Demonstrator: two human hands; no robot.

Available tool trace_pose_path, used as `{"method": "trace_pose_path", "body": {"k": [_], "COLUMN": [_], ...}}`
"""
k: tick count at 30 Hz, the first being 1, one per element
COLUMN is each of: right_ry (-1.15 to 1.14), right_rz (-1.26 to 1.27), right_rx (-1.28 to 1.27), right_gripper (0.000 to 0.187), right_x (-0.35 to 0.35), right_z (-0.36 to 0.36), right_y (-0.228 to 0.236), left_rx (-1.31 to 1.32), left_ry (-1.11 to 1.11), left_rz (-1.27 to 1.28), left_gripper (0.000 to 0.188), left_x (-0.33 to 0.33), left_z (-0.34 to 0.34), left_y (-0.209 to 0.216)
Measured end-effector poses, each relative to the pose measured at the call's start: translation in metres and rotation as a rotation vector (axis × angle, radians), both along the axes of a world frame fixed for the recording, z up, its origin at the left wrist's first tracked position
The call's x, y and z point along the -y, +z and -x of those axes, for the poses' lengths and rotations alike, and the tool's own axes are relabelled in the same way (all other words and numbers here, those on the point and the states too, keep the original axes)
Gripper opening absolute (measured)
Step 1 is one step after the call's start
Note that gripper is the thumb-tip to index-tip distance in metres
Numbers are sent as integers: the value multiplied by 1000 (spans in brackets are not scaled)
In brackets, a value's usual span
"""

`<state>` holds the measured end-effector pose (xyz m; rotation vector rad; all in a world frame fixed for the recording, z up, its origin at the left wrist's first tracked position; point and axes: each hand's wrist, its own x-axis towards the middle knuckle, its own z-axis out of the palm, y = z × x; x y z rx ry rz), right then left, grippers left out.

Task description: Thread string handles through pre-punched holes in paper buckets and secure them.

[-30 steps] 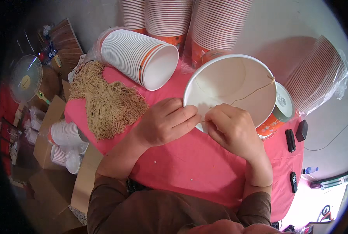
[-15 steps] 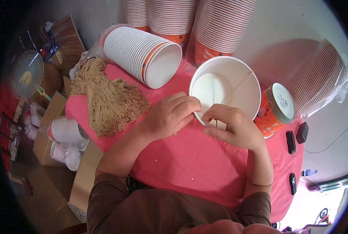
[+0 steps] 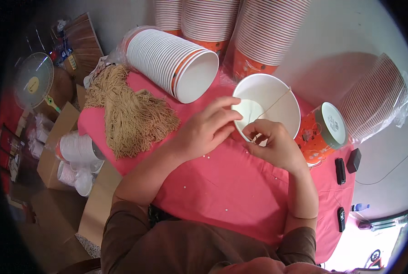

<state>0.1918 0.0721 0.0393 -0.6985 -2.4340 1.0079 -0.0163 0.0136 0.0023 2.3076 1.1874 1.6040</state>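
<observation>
A white-lined paper bucket stands in front of me with its mouth tilted toward me. A thin tan cord crosses its mouth from the far right rim to the near rim. My right hand is at the near rim, thumb and fingers pinched on the cord's near end; the fingertips partly hide it. My left hand is at the bucket's left rim, fingers spread and fingertips touching the edge. Left of that hand lies a bundle of tan cords on the pink-covered table.
Behind the cords lies a nested stack of paper buckets. Upright bucket stacks line the wall. An upturned orange bucket and a wrapped stack stand right. Small black objects lie at the right edge; a cardboard box stands left.
My left hand has loosened at the rim and its fingers have spread. The bucket's mouth has shifted slightly, and my right hand stays at the near rim with the cord.
</observation>
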Motion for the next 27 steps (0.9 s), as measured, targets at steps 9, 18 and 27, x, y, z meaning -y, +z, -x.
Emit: {"method": "trace_pose_path", "body": {"k": [9, 18, 27], "right_ry": [-60, -83, -65], "right_rz": [15, -15, -31], "right_rx": [-70, -22, 29], "right_gripper": [16, 20, 25], "right_x": [-7, -3, 9], "right_z": [1, 2, -11], "right_y": [-5, 1, 18], "left_rx": [8, -11, 656], "left_ry": [49, 61, -293], "left_rz": [162, 70, 320], "left_gripper": [23, 14, 6], "left_x": [-3, -6, 6], "left_z": [-4, -9, 9], "left_y": [-17, -20, 1]}}
